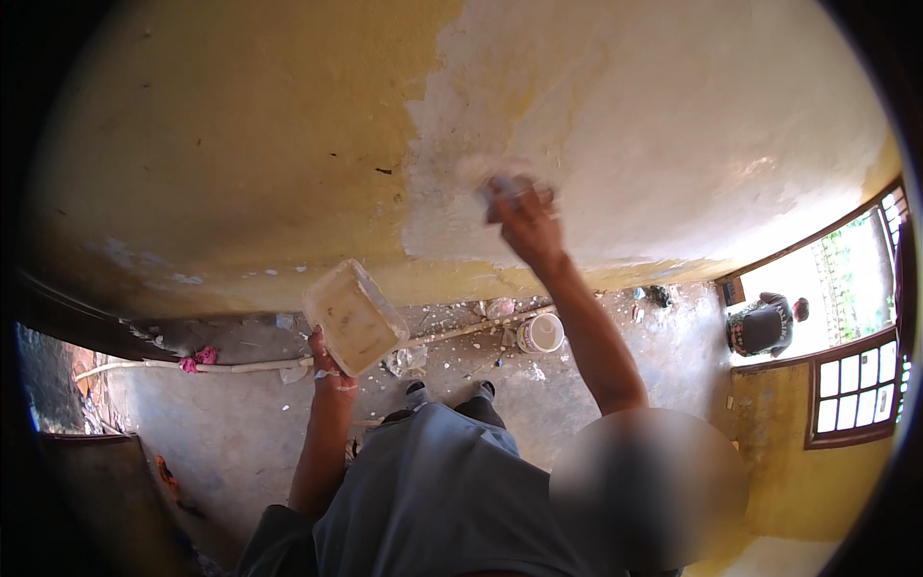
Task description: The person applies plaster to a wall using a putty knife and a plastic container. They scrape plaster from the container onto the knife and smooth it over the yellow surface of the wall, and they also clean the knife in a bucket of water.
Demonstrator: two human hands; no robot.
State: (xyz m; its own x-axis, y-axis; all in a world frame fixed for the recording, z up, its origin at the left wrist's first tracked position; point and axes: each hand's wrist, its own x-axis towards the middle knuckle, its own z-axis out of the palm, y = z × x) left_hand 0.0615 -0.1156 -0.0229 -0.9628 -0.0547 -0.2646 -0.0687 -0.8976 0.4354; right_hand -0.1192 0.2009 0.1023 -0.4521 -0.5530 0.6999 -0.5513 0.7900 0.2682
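My left hand (pixel 332 363) grips a shallow rectangular plastic tub (pixel 358 320) by its near edge. The tub is tilted and pale, with a whitish smear and a few darker spots inside. White residue marks my left wrist. Raised to the wall (pixel 615 125), my right hand (pixel 524 219) is closed round a small greyish thing blurred by motion; its kind cannot be made out. Around that hand the wall carries a whitish coat over yellow paint, with an uneven border to the left. Whether the held thing touches the wall is unclear.
A white bucket (pixel 541 333) stands on the concrete floor (pixel 231 413) below my right arm. Along the wall's foot lie a long pole (pixel 260 366), a pink cloth (pixel 199 359), plastic bags and pale flakes. Another person (pixel 766 325) is at the bright doorway on the right.
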